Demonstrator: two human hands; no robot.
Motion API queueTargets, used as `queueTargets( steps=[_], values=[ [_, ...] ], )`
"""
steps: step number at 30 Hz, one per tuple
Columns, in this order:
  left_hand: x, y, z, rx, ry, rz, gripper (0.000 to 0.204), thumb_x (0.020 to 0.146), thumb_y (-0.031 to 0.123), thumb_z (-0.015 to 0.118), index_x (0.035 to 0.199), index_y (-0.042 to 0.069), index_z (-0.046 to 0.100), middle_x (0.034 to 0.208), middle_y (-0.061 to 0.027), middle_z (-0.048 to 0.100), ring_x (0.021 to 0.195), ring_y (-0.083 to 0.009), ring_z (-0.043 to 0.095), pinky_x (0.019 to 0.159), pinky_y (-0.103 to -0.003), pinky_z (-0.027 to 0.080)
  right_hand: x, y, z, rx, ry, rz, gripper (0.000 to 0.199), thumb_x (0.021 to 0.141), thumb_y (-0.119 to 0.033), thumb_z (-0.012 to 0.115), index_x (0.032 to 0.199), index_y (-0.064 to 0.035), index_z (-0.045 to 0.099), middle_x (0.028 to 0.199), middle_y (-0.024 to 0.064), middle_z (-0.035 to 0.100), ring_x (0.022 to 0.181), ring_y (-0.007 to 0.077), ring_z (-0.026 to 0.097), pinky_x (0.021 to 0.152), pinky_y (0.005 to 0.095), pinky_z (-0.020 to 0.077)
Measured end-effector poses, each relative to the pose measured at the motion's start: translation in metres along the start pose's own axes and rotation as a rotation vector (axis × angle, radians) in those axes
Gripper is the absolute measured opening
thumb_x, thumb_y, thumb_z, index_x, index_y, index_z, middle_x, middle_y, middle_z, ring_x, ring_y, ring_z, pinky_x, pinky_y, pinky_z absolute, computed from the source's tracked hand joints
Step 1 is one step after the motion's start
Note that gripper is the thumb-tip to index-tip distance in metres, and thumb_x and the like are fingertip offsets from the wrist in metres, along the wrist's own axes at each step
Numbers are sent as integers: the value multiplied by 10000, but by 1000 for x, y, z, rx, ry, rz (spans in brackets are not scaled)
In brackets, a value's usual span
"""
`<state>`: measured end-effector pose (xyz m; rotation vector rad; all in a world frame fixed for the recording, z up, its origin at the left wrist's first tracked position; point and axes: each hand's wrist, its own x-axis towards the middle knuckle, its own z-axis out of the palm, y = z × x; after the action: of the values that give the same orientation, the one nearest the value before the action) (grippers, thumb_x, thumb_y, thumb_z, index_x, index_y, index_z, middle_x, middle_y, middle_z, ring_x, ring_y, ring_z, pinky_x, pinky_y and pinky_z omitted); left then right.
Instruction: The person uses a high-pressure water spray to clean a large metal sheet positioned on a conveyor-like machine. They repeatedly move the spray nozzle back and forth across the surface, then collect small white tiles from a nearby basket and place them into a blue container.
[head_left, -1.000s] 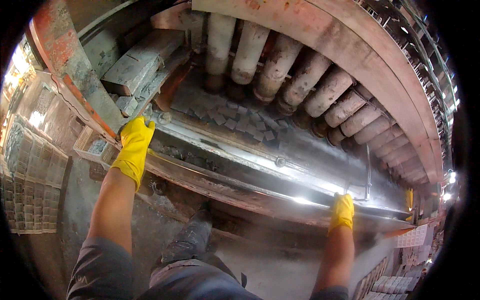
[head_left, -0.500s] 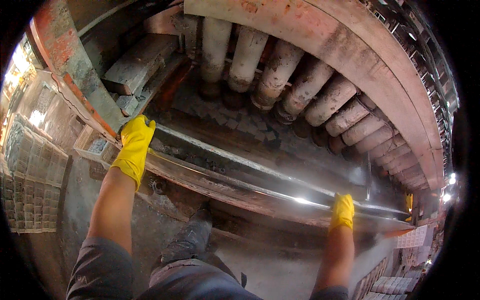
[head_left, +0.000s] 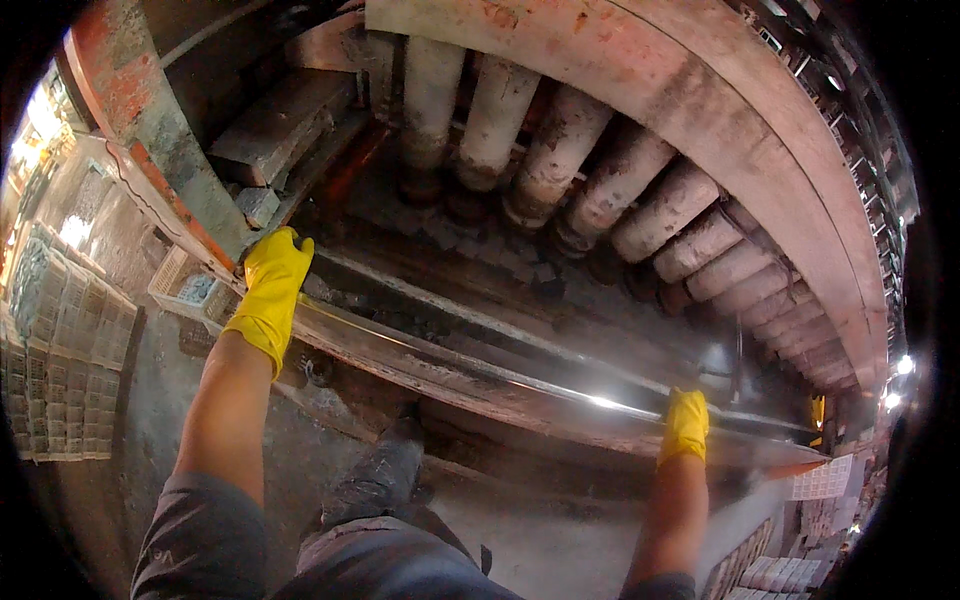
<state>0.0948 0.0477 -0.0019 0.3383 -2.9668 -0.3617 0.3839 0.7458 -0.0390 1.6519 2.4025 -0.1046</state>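
My left hand (head_left: pixel 272 280), in a yellow rubber glove, is closed over the left end of a long metal rail (head_left: pixel 480 376) on the front side of a large machine. Far along to the right, my right hand (head_left: pixel 687 420), gloved the same way, curls over the same rail; its fingertips are partly hidden. Behind the rail runs a wet, pale strip (head_left: pixel 450 311) alongside a dark trough. Bright light glints off the wet metal left of my right hand, and mist hangs around there.
A row of thick, dirty cylinders (head_left: pixel 555 150) hangs under a curved-looking pink beam (head_left: pixel 640 60). A small crate (head_left: pixel 172 278) with grey pieces stands left of my left hand, near stacked crates (head_left: pixel 70 390). More pale stacks (head_left: pixel 780 572) sit at lower right.
Both hands stay where they were on the rail. Mist over the trough looks thinner, and the view has shifted very slightly.
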Motion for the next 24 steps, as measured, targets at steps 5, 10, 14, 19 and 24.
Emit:
queueTargets(
  steps=[5,10,14,19,24],
  values=[
    [1,2,-12,59,-61,-31,499,914,476,649,1227,91,694,1250,-179,709,1169,-385,662,989,-488,520,-1,-10,-1,15,27,-103,567,950,-509,568,1283,-59,662,1343,216,663,1266,415,618,1009,521,491],
    [3,16,-18,113,-56,-70,534,924,501,625,1244,78,687,1259,-200,701,1186,-392,655,1017,-493,510,-12,-23,-18,138,-4,-36,558,955,-493,571,1267,-38,657,1338,227,659,1252,435,614,1010,509,493],
    [7,18,-14,101,-22,-60,535,922,507,623,1230,75,693,1257,-210,698,1191,-394,655,1026,-494,509,-7,-29,-19,159,-6,-7,547,953,-479,572,1255,-30,658,1317,232,668,1239,443,619,1007,512,492],
    [13,16,-12,76,-23,-66,522,915,504,629,1188,67,708,1233,-220,704,1167,-402,665,1021,-497,512,-11,-39,-25,145,-10,-20,545,950,-478,575,1248,-31,664,1305,232,673,1232,444,623,1004,512,494],
    [21,14,-8,81,-32,-70,522,916,513,629,1183,72,713,1223,-220,708,1158,-406,669,1013,-504,516,-15,-43,-31,151,-11,-19,542,946,-477,577,1241,-32,669,1293,233,679,1226,444,627,1001,512,495]
  ],
)
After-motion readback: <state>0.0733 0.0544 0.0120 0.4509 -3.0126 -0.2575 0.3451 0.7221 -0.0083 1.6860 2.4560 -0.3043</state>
